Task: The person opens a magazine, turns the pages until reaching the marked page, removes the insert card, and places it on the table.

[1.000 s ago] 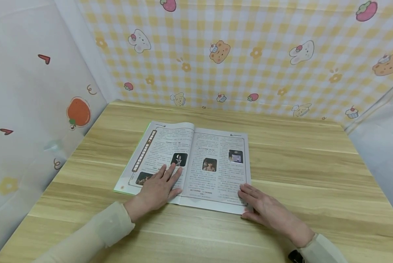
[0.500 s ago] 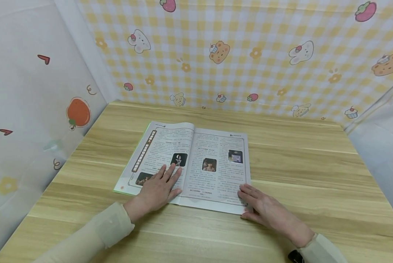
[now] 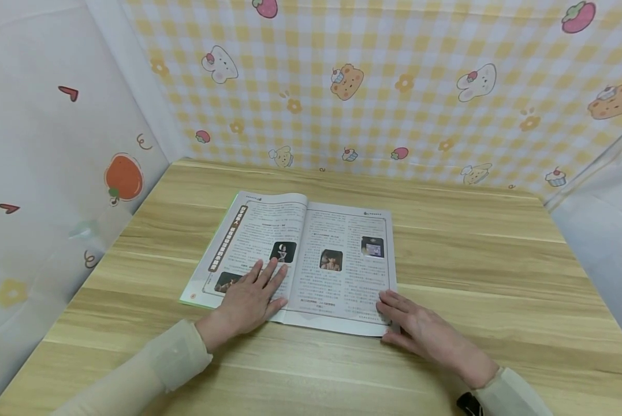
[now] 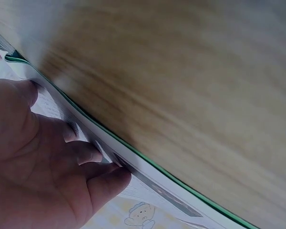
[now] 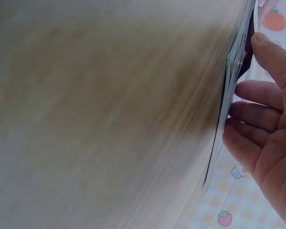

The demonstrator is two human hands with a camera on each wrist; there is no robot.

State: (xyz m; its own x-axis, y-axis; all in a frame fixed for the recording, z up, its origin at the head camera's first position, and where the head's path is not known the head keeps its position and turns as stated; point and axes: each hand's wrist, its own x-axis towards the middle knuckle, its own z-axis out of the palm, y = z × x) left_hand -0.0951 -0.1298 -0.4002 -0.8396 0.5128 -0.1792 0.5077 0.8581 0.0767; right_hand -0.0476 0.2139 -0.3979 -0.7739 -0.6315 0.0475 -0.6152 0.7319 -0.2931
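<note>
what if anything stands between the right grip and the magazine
Nothing visible: the right grip touches the magazine directly at its near right corner. The left grip rests on the left page, out of the way.

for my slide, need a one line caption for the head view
Left hand resting on an open magazine, right hand touching its near right corner, on a wood-grain table.
</note>
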